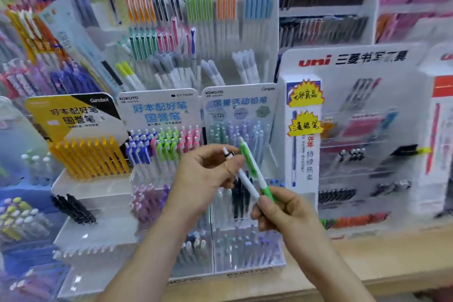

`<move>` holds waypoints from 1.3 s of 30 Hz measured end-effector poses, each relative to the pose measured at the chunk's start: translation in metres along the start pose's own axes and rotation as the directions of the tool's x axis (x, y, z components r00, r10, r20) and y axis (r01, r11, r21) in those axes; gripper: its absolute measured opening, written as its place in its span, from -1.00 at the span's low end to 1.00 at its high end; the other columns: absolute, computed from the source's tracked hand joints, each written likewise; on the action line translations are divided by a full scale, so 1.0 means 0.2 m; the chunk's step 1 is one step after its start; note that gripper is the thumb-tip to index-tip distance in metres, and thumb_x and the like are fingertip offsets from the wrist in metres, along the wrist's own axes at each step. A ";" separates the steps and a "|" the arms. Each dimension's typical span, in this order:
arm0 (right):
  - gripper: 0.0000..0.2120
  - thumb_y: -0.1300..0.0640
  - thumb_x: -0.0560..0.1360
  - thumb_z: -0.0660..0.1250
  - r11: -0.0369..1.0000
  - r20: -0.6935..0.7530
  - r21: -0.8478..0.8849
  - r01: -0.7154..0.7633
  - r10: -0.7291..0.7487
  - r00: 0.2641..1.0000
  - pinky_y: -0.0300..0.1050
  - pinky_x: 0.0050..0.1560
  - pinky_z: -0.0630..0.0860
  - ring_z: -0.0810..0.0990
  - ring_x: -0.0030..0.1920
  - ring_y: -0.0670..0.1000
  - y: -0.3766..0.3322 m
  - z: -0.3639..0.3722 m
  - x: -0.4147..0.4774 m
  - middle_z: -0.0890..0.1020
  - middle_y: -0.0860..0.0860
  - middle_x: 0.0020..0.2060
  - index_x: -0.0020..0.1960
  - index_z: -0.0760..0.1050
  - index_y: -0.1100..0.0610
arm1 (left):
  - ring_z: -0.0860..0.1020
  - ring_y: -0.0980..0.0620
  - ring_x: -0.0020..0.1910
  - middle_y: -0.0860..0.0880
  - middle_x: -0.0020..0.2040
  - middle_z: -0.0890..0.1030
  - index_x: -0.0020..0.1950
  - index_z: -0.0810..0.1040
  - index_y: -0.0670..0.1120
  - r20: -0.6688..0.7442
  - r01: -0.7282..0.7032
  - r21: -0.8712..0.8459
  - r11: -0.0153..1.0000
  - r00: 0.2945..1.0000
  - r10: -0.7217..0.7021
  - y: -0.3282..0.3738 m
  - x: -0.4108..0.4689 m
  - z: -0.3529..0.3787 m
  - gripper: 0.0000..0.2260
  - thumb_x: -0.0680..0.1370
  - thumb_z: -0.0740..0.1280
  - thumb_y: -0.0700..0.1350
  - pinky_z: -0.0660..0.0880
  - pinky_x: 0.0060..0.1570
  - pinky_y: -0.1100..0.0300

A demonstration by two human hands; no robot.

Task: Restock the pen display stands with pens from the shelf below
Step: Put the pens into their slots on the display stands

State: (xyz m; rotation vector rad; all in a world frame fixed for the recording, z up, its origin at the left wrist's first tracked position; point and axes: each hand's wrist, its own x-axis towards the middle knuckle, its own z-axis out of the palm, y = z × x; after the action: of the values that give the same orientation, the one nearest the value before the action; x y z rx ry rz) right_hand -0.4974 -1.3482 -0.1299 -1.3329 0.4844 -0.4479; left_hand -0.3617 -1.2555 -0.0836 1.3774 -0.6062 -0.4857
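Both hands are raised in front of the two KOKUYO pen stands. My right hand (282,211) grips the lower end of a green-and-white pen (252,167), which points up and to the left. A white pen with a black clip (241,174) lies beside it; my left hand (208,176) pinches its upper part between thumb and fingers. The two pens lie almost touching. Behind them stands the left KOKUYO stand (159,110) with blue, green and pink pens, and the right KOKUYO stand (239,103) with pastel mechanical pencils.
A yellow Gambol stand (73,115) with yellow pens stands at left. A tall white uni display (353,61) with clear tiers fills the right. Clear acrylic tiers (98,235) hold pens below. Wall racks of coloured pens hang behind. The wooden counter edge (367,260) runs along the bottom right.
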 end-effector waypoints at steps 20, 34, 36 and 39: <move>-0.83 0.29 0.54 0.33 0.980 -0.411 -0.197 -0.035 -0.050 0.910 -0.03 -0.15 0.42 0.47 -0.32 -0.03 -0.16 -1.37 0.00 0.51 0.02 -0.37 -0.08 0.64 0.08 | 0.63 0.06 -0.08 0.05 -0.08 0.68 0.14 0.64 -0.07 0.265 -0.454 0.631 0.629 0.888 0.375 -0.21 0.36 0.96 -0.77 0.49 0.44 -0.22 0.57 0.02 0.04; -0.92 0.16 0.55 0.34 0.975 -0.302 -0.215 -0.057 -0.010 0.953 -0.12 -0.16 0.56 0.62 -0.23 -0.01 -0.19 -1.35 0.10 0.66 0.09 -0.26 -0.04 0.60 0.14 | 0.65 -0.02 -0.12 -0.06 -0.06 0.68 0.22 0.59 -0.17 0.321 -0.563 0.698 0.443 0.799 0.509 -0.19 0.38 1.01 -0.69 0.48 0.38 -0.18 0.60 -0.04 0.07; -0.96 0.25 0.53 0.36 0.979 -0.284 -0.202 -0.026 -0.033 0.958 -0.18 -0.24 0.53 0.60 -0.26 0.01 -0.20 -1.34 0.11 0.63 0.15 -0.25 -0.03 0.54 0.16 | 0.65 -0.02 -0.08 -0.08 -0.02 0.69 0.23 0.58 -0.19 0.384 -0.565 0.728 0.389 0.806 0.451 -0.24 0.39 1.02 -0.68 0.48 0.41 -0.20 0.55 0.01 0.18; -0.88 0.30 0.52 0.36 0.980 -0.267 -0.199 0.013 -0.067 0.961 -0.16 -0.29 0.52 0.60 -0.29 0.06 -0.21 -1.33 0.13 0.62 0.21 -0.23 0.00 0.45 0.17 | 0.64 -0.04 -0.07 -0.09 0.00 0.69 0.24 0.58 -0.18 0.427 -0.550 0.736 0.395 0.829 0.360 -0.30 0.40 1.04 -0.68 0.49 0.43 -0.24 0.54 -0.03 0.18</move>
State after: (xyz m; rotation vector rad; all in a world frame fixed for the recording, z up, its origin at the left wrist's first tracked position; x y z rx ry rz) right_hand -0.6301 -1.5835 -0.1350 -1.4800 0.7471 -0.6358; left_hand -0.4341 -1.4717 -0.1161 1.9763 -1.4980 0.2105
